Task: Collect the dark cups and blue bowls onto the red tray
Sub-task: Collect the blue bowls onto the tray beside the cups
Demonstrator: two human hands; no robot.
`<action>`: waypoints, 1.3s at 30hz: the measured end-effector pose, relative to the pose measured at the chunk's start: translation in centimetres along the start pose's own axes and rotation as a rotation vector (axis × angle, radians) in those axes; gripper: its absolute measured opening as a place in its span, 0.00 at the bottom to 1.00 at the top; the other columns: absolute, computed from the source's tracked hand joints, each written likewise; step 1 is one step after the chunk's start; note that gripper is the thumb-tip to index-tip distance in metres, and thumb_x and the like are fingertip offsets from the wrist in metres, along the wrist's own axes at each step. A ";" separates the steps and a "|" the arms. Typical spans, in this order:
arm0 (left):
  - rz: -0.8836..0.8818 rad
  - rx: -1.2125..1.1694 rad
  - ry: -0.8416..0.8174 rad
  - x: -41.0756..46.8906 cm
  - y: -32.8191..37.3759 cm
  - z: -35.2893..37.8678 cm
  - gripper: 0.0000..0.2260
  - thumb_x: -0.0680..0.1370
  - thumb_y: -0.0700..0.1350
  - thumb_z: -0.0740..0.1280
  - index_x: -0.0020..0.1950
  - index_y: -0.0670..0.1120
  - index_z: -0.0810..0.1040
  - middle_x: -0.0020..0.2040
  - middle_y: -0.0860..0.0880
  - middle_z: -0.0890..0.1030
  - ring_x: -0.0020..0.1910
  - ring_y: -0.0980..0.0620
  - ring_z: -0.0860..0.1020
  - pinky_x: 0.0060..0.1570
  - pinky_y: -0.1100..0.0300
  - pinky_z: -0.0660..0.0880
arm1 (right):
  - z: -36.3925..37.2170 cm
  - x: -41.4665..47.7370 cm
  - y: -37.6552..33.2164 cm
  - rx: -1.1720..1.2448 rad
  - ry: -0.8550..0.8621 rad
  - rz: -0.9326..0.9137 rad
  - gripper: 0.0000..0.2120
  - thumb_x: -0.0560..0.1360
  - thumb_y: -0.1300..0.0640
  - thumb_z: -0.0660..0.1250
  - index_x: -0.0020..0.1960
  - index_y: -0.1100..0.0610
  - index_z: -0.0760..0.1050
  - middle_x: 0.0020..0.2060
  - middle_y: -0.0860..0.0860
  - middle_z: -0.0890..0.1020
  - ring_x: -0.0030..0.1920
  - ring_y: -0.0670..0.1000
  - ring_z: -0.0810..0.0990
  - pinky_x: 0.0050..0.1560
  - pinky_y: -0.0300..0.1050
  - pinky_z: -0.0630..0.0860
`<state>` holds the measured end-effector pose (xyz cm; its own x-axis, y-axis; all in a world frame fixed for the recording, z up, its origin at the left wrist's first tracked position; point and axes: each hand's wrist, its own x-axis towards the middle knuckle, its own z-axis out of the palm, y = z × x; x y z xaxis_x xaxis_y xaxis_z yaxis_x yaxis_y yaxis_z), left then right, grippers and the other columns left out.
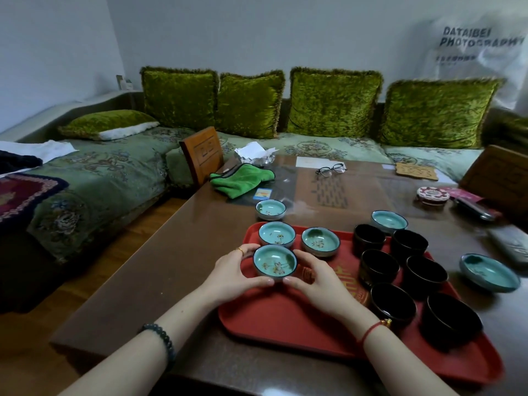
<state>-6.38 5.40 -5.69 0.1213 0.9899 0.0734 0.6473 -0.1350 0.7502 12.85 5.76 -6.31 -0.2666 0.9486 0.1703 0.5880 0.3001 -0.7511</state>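
The left hand (234,270) and right hand (317,277) cup a blue bowl (275,262) from either side at the near-left part of the tray (285,315), fingers curled round its wall and thumbs almost meeting at the near rim. It looks like glazed ceramic, so probably light, stiff, slick and easily chipped, and best gripped low on the wall. The hands hide its foot, so whether it rests on the tray cannot be told, and the cups (378,265) half hide a far bowl (389,221).
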 end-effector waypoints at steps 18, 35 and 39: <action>0.002 0.238 -0.069 -0.8 0.7 -0.6 0.39 0.65 0.60 0.72 0.71 0.50 0.61 0.72 0.50 0.65 0.74 0.51 0.58 0.73 0.53 0.54 | 0.4 -0.6 -0.2 -0.042 -0.026 0.030 0.34 0.69 0.50 0.71 0.70 0.54 0.61 0.69 0.50 0.69 0.69 0.47 0.66 0.69 0.40 0.62; 0.345 0.086 -0.085 1.0 13.8 4.9 0.36 0.69 0.53 0.71 0.72 0.48 0.58 0.73 0.48 0.63 0.72 0.53 0.59 0.73 0.56 0.56 | -13.0 -4.0 -0.8 -0.057 0.249 -0.121 0.31 0.69 0.54 0.70 0.69 0.52 0.62 0.62 0.50 0.74 0.63 0.45 0.71 0.61 0.38 0.66; 0.402 0.120 -0.146 2.0 17.6 7.8 0.37 0.70 0.55 0.70 0.73 0.48 0.57 0.73 0.47 0.63 0.74 0.51 0.58 0.73 0.54 0.56 | -16.9 -5.7 1.5 -0.079 0.322 -0.058 0.30 0.69 0.54 0.71 0.68 0.50 0.63 0.58 0.48 0.75 0.61 0.46 0.72 0.61 0.41 0.68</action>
<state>11.09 4.62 2.53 0.4807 0.8423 0.2440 0.6085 -0.5207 0.5988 28.15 2.49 2.43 -0.0540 0.9087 0.4139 0.6394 0.3498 -0.6847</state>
